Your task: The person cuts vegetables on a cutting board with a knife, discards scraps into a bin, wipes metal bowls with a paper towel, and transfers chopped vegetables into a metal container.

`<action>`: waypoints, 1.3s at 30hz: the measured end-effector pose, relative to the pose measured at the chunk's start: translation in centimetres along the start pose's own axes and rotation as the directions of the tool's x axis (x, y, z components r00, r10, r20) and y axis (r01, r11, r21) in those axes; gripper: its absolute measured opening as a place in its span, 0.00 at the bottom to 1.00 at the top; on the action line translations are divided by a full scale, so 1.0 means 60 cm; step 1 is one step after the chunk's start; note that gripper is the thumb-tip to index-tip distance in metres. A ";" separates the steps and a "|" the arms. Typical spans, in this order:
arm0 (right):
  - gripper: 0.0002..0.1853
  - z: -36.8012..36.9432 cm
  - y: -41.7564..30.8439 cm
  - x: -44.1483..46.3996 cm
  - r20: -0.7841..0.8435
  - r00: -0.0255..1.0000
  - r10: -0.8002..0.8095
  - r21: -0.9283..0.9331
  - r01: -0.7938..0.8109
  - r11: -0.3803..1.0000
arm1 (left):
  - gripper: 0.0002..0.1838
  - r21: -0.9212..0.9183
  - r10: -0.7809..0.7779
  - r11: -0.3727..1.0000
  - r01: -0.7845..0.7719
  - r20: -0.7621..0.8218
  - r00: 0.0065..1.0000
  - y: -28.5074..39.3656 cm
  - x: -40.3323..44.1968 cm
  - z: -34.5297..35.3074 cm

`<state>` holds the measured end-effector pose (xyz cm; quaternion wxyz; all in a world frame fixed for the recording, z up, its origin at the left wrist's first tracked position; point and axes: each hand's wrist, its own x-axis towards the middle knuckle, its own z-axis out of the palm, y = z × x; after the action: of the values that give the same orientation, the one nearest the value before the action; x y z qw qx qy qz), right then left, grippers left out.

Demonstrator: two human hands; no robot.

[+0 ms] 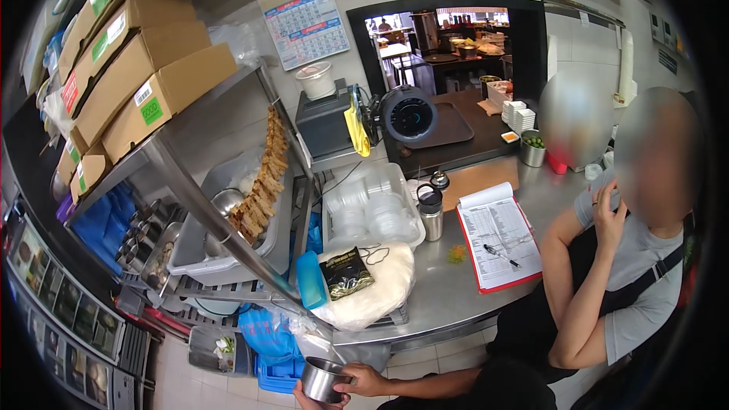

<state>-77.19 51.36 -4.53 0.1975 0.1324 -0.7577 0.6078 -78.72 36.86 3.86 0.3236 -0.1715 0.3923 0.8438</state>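
Note:
At the bottom edge of the head view I hold a stainless steel cup [325, 381] in both hands. My right hand [364, 380] comes in from the right, its fingers closed on the cup's side. My left hand [313, 401] grips the cup from below and is partly cut off by the frame. The cup is tilted, and what it contains cannot be made out. Just behind the cup hang a clear plastic bag and a blue bag [266, 334] at the counter's end.
On the steel counter [448, 288] lie a red clipboard [501, 243] with papers and pen, a steel bottle [430, 216], a tub of plastic containers [372, 205] and a white bag [372, 288]. A co-worker [607, 281] stands right. Left, a rack [197, 182] carries boxes [167, 99].

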 end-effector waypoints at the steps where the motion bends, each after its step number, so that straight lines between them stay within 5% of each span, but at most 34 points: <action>1: 0.23 0.008 -0.002 0.002 -0.043 0.999 0.030 0.013 -0.030 0.999 | 0.34 0.043 0.021 0.999 -0.021 -0.012 1.000 0.005 0.000 -0.006; 6: 0.21 0.011 -0.026 0.004 -0.013 0.975 0.222 0.092 -0.220 0.971 | 0.32 0.102 0.124 0.988 -0.112 -0.128 0.984 -0.010 0.015 -0.040; 8: 0.19 0.019 -0.029 0.002 0.024 0.950 0.311 0.170 -0.310 0.935 | 0.32 0.522 0.655 0.703 -0.483 -0.210 0.726 -0.045 0.042 -0.079; 9: 0.18 0.024 -0.030 0.005 0.006 0.920 0.391 0.336 -0.371 0.866 | 0.38 0.762 0.783 0.473 -0.443 -0.134 0.607 -0.048 0.034 -0.079; 10: 0.17 0.029 -0.031 0.007 0.005 0.882 0.471 0.493 -0.412 0.766 | 0.38 0.758 0.781 0.481 -0.440 -0.144 0.607 -0.053 0.026 -0.078; 12: 0.16 0.034 -0.020 0.013 0.028 0.877 0.480 0.450 -0.440 0.777 | 0.43 0.795 0.769 0.394 -0.462 -0.009 0.639 -0.058 0.005 -0.070; 13: 0.17 0.040 -0.005 0.021 0.107 0.831 0.546 0.460 -0.528 0.714 | 0.46 0.888 0.798 0.168 -0.427 0.131 0.588 -0.056 0.006 -0.086; 14: 0.17 0.049 0.007 0.023 0.187 0.775 0.604 0.461 -0.612 0.642 | 0.46 0.890 0.803 0.175 -0.421 0.118 0.584 -0.059 0.002 -0.101; 16: 0.18 0.038 -0.022 0.048 0.273 0.761 0.588 0.412 -0.645 0.644 | 0.47 0.914 0.795 -0.172 -0.368 0.350 0.496 -0.065 -0.005 -0.116; 18: 0.19 0.036 -0.049 0.061 0.359 0.737 0.572 0.359 -0.675 0.645 | 0.46 0.942 0.802 -0.040 -0.334 0.229 0.551 -0.069 -0.026 -0.102; 20: 0.21 0.051 -0.063 0.062 0.409 0.789 0.458 0.208 -0.569 0.795 | 0.40 0.706 0.779 0.537 -0.462 -0.205 0.592 -0.060 -0.048 -0.060; 21: 0.20 0.081 -0.044 0.039 0.315 0.892 0.325 0.223 -0.403 0.888 | 0.34 0.717 0.793 0.535 -0.446 -0.245 0.558 -0.047 -0.055 -0.059; 22: 0.19 0.066 -0.072 0.041 0.444 0.837 0.320 0.091 -0.397 0.913 | 0.31 0.576 0.771 0.621 -0.532 -0.326 0.547 -0.036 -0.040 -0.073; 24: 0.17 0.087 -0.068 0.005 0.446 0.874 0.194 0.248 -0.329 0.911 | 0.32 -0.067 0.238 0.954 -0.293 -0.427 0.872 -0.004 -0.081 -0.059; 25: 0.17 0.088 -0.059 -0.002 0.360 0.932 -0.033 0.219 -0.050 0.974 | 0.35 -0.164 0.223 0.944 -0.286 -0.322 0.920 -0.009 -0.075 -0.093; 26: 0.17 0.088 -0.046 -0.007 0.368 0.929 -0.030 0.224 -0.057 0.973 | 0.35 -0.167 0.222 0.943 -0.288 -0.332 0.917 -0.023 -0.070 -0.137; 28: 0.17 0.092 -0.017 -0.015 0.477 0.878 0.034 0.148 -0.118 0.982 | 0.38 -0.291 0.052 0.956 -0.046 0.014 0.999 -0.049 -0.062 -0.212; 29: 0.17 0.100 -0.011 -0.015 0.525 0.818 0.235 0.141 -0.356 0.924 | 0.43 -0.444 -0.065 0.893 0.068 0.023 0.998 -0.059 -0.061 -0.223; 30: 0.18 0.109 -0.015 -0.014 0.447 0.816 0.366 0.158 -0.474 0.866 | 0.45 -0.365 -0.024 0.930 0.044 0.060 0.998 -0.057 -0.055 -0.230; 32: 0.19 0.137 0.022 -0.002 0.253 0.889 0.381 -0.086 -0.371 0.925 | 0.51 0.149 0.192 0.979 -0.138 -0.459 0.867 -0.079 -0.063 -0.210; 33: 0.20 0.148 0.038 0.006 0.237 0.885 0.401 -0.021 -0.408 0.913 | 0.57 0.378 0.400 0.888 -0.262 -0.352 0.846 -0.057 -0.096 -0.150; 34: 0.20 0.164 0.050 0.007 0.239 0.875 0.422 0.043 -0.443 0.895 | 0.63 0.797 0.773 0.421 -0.433 -0.065 0.632 -0.089 -0.061 -0.232; 35: 0.20 0.165 0.026 0.017 0.283 0.838 0.467 0.057 -0.500 0.864 | 0.64 0.963 0.820 -0.025 -0.268 0.173 0.545 -0.059 -0.100 -0.189; 36: 0.20 0.162 -0.001 0.031 0.335 0.795 0.506 0.058 -0.554 0.831 | 0.60 0.973 0.768 -0.161 -0.163 0.228 0.599 -0.031 -0.132 -0.151; 37: 0.20 0.170 -0.019 0.035 0.365 0.779 0.509 0.074 -0.570 0.819 | 0.56 0.923 0.740 -0.222 -0.314 0.370 0.562 -0.028 -0.127 -0.180; 39: 0.19 0.189 -0.010 0.026 0.449 0.711 0.541 0.090 -0.638 0.765 | 0.51 0.924 0.728 -0.234 -0.303 0.373 0.575 -0.017 -0.143 -0.199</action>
<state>-79.86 40.25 -5.34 -0.1839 0.0248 -0.7046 0.6849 -71.32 24.61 0.39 -0.1219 0.1424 0.9145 0.3585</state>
